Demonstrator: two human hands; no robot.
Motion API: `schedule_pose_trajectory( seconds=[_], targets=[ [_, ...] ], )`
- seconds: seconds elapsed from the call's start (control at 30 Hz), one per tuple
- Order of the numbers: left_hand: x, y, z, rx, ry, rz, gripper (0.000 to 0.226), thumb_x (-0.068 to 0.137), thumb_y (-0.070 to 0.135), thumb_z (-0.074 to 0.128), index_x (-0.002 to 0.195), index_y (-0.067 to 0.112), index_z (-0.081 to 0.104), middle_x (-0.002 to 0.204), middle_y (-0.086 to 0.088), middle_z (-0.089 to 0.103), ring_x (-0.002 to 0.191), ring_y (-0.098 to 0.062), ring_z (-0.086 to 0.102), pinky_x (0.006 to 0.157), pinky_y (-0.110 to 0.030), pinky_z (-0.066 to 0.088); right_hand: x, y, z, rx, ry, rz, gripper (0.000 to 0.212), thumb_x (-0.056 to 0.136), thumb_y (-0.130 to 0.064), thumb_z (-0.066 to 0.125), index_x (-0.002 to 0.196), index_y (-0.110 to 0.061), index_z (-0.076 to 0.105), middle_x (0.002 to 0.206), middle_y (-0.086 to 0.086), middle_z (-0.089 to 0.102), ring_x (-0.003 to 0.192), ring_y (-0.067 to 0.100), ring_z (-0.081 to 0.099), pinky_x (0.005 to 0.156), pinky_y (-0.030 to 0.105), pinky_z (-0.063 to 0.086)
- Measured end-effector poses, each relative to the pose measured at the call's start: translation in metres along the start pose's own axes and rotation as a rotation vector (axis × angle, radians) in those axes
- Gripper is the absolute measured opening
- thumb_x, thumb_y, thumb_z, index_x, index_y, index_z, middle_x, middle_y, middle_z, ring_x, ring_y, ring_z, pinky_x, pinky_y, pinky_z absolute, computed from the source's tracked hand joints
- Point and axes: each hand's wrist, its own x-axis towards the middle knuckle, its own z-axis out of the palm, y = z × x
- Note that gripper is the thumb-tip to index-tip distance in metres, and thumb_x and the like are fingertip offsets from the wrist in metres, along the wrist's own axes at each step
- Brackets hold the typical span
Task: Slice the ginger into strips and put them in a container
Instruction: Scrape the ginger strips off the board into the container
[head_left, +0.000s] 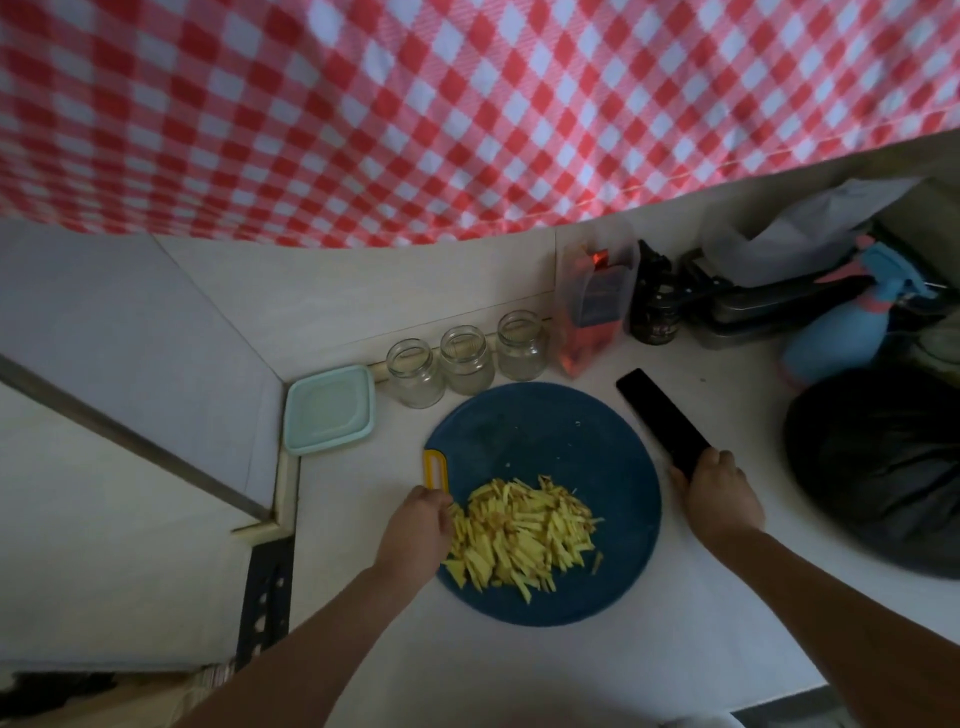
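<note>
On the near left part of the round blue cutting board (545, 431), in the head view, the ginger strips (519, 530) lie in one loose yellow heap, with a few strays at its right and near edges and small crumbs on the bare far part of the board. The left hand (421, 525) sits at the heap's left edge, just near of the board's yellow handle slot (436, 470), touching the strips; its fingertips are hidden by its own back, so I cannot tell whether they pinch any or only push. The right hand (722, 493) is wrapped round the handle of a black cleaver (660, 421), whose blade lies off the board's right side, pointing far and left over the white counter (623, 665). The slicing looks done, so the transfer is what remains. The teal-lidded container (330, 408) stands to the far left of the board, apart from the heap, and seems to have its lid on; with both hands busy, opening it could be awkward. Three open glass jars (466, 358) stand just beyond the board's far edge, and a careless sweep of blade or arm might knock one over. The heap lies close to the near left rim, so a hasty scoop could push strips onto the counter.
</note>
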Motion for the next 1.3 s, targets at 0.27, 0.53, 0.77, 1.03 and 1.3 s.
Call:
schedule_pose_trajectory(
  seconds=[0.27, 0.53, 0.77, 1.03, 1.3],
  targets=[
    [-0.005, 0.013, 0.011, -0.096, -0.021, -0.022, 0.035, 0.092, -0.002, 0.042, 0.117, 0.005, 0.064, 0.113, -0.014, 0.059, 0.102, -0.026, 0.059, 0.089, -0.027, 0.045, -0.015, 0.009, -0.006, 0.054, 0.048, 0.070, 0.044, 0.097, -0.035, 0.047, 0.121, 0.002, 0.042, 0.113, 0.023, 0.052, 0.100, 0.038, 0.055, 0.081, 0.044, 0.048],
    [0.019, -0.003, -0.037, -0.023, 0.202, 0.015, 0.044, 0.083, -0.005, 0.056, 0.126, 0.004, 0.055, 0.119, -0.018, 0.055, 0.111, -0.033, 0.051, 0.095, -0.039, 0.043, -0.021, -0.009, -0.018, -0.063, 0.100, -0.020, 0.038, 0.095, -0.029, 0.048, 0.121, -0.002, 0.044, 0.118, 0.018, 0.049, 0.106, 0.034, 0.048, 0.087, 0.042, 0.044],
    [0.056, -0.056, -0.092, 0.466, 0.110, -0.126, 0.044, 0.080, 0.007, 0.065, 0.122, 0.010, 0.054, 0.117, -0.016, 0.052, 0.106, -0.034, 0.051, 0.083, -0.041, 0.045, -0.014, -0.060, -0.018, -0.036, -0.170, -0.352, 0.028, 0.092, -0.005, 0.042, 0.113, -0.006, 0.061, 0.115, 0.014, 0.056, 0.106, 0.030, 0.053, 0.084, 0.034, 0.046],
    [0.065, -0.084, -0.095, 0.467, 0.117, -0.058, 0.028, 0.078, 0.006, 0.069, 0.104, 0.003, 0.061, 0.103, -0.020, 0.056, 0.093, -0.038, 0.056, 0.075, -0.044, 0.049, -0.024, -0.076, -0.017, -0.113, -0.298, -0.330, 0.034, 0.098, -0.009, 0.038, 0.126, -0.011, 0.057, 0.133, 0.006, 0.049, 0.124, 0.019, 0.045, 0.098, 0.023, 0.037],
    [0.089, -0.079, -0.100, 0.428, 0.058, -0.029, 0.020, 0.082, 0.006, 0.063, 0.101, 0.004, 0.060, 0.101, -0.016, 0.059, 0.095, -0.034, 0.058, 0.075, -0.037, 0.045, -0.026, -0.083, -0.023, -0.063, -0.320, -0.260, 0.036, 0.102, -0.014, 0.032, 0.125, -0.009, 0.058, 0.131, 0.008, 0.053, 0.121, 0.022, 0.046, 0.094, 0.025, 0.040]
  ],
)
